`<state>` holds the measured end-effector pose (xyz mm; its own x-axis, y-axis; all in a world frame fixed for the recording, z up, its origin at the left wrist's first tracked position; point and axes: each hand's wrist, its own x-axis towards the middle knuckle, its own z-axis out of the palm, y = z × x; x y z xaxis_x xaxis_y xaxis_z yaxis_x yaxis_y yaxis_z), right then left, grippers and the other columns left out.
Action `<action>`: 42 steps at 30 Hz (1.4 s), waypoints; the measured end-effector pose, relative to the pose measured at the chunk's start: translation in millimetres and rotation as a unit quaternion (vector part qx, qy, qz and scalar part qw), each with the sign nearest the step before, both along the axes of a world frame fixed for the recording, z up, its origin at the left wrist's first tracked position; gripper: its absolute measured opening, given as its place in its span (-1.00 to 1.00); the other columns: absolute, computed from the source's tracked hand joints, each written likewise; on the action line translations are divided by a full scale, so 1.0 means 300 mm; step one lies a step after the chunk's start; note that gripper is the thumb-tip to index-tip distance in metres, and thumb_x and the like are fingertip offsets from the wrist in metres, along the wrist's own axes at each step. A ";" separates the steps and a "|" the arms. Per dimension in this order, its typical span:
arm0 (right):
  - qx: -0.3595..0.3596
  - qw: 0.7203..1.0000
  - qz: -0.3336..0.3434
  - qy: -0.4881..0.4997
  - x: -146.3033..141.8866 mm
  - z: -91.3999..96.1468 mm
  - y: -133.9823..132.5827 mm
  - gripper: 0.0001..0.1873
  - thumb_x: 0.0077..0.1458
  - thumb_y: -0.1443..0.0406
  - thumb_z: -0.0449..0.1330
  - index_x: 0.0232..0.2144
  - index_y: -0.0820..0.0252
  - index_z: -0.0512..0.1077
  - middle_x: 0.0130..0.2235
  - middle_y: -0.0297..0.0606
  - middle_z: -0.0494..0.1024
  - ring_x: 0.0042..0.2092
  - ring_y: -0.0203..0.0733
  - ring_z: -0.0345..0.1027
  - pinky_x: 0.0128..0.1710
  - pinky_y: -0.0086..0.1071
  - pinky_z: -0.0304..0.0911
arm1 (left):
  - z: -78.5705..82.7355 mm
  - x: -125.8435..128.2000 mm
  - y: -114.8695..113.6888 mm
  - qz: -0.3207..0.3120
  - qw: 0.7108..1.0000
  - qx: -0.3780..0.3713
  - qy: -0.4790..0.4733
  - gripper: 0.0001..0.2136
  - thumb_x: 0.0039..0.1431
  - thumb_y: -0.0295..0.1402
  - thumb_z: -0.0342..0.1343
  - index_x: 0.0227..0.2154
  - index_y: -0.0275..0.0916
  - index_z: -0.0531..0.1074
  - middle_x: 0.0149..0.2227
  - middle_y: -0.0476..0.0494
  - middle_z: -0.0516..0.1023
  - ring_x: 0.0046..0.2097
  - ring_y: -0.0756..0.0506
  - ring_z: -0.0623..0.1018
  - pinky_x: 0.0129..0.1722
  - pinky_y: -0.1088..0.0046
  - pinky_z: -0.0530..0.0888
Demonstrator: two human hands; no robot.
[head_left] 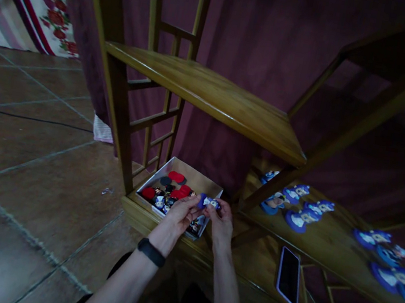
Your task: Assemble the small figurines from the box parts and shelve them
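While the left hand [181,211] and right hand [223,221] both pinch one purple-and-white figurine [210,203] at 5 o'clock, at least nine other figurines [300,220] sit between 3 and 4 o'clock.

One open box [204,176] is just below the hands toward 6 o'clock, its red and dark pieces [176,177] too jumbled to count; one phone [289,276] lies at 4 o'clock, and one dark wristband [152,252] circles the left wrist. A wooden shelf [335,242] carries the nine; plum curtain [246,34] hangs at 12 o'clock, floral cloth [56,17] at 10, brown tiled floor [28,139] spreading toward 8.
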<state>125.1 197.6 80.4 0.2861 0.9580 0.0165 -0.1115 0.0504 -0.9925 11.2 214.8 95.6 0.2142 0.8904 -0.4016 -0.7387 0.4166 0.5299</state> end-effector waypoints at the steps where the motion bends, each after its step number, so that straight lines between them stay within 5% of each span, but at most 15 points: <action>1: 0.000 1.000 -0.003 -0.001 -0.001 0.002 -0.001 -0.65 -0.17 0.18 0.23 -0.25 0.09 0.35 -0.40 -0.43 0.52 -0.43 -0.30 0.42 -0.37 -0.41 0.36 | 0.001 0.001 -0.002 -0.003 1.000 0.006 0.004 -0.96 0.00 -0.50 0.16 -0.45 -0.38 0.44 -0.42 -0.20 0.55 -0.39 -0.04 0.54 -0.28 0.40 0.52; 30: 0.034 0.996 -0.004 -0.081 0.030 -0.035 0.004 -0.70 -0.11 0.22 0.20 -0.25 0.12 0.32 -0.28 -0.34 0.47 -0.24 -0.25 0.36 -0.24 -0.37 0.28 | 0.005 0.032 -0.023 0.087 0.983 0.103 0.121 -0.71 -0.33 -0.29 0.34 -0.53 -0.35 0.44 -0.55 -0.05 0.49 -0.48 0.03 0.48 -0.36 0.47 0.45; 35: 0.027 0.996 -0.016 -0.089 0.026 -0.034 0.007 -0.69 -0.14 0.22 0.21 -0.27 0.13 0.33 -0.30 -0.34 0.48 -0.28 -0.26 0.37 -0.27 -0.38 0.28 | -0.022 0.046 -0.009 0.112 0.961 0.180 0.178 -0.81 -0.24 -0.39 0.27 -0.53 -0.30 0.39 -0.56 0.01 0.46 -0.51 0.06 0.42 -0.46 0.56 0.37; 42: 0.026 0.994 -0.025 -0.103 0.010 -0.024 0.000 -0.69 -0.13 0.20 0.20 -0.27 0.15 0.32 -0.28 -0.29 0.49 -0.28 -0.25 0.38 -0.25 -0.36 0.29 | -0.052 0.051 -0.010 0.135 0.907 0.257 0.304 -0.92 -0.13 -0.51 0.12 -0.49 -0.23 0.43 -0.45 -0.07 0.50 -0.35 -0.04 0.46 -0.32 0.52 0.35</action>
